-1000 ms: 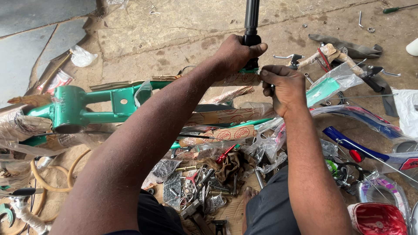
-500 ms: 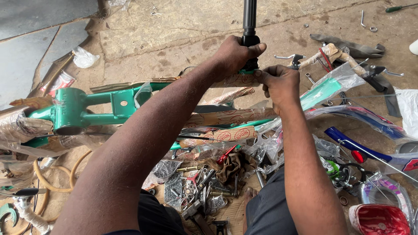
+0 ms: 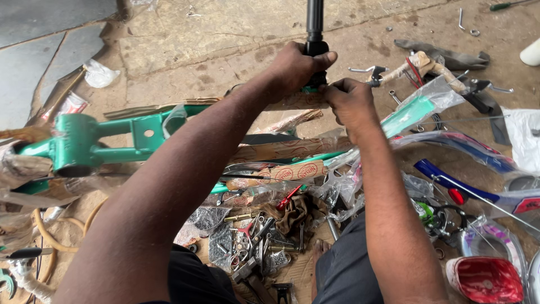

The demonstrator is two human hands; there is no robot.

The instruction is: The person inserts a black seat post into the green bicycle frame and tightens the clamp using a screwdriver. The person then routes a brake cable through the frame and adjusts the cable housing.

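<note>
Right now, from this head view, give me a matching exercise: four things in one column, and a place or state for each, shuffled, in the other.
Things:
1. left hand
2. right hand
3. green frame
4. red cover

Places or states:
A. lies at the left
B. pinches just below the post's base
C. lies at the bottom right corner
D. grips the base of the black post

Pairs: 1-D, 2-B, 3-A, 4-C
</note>
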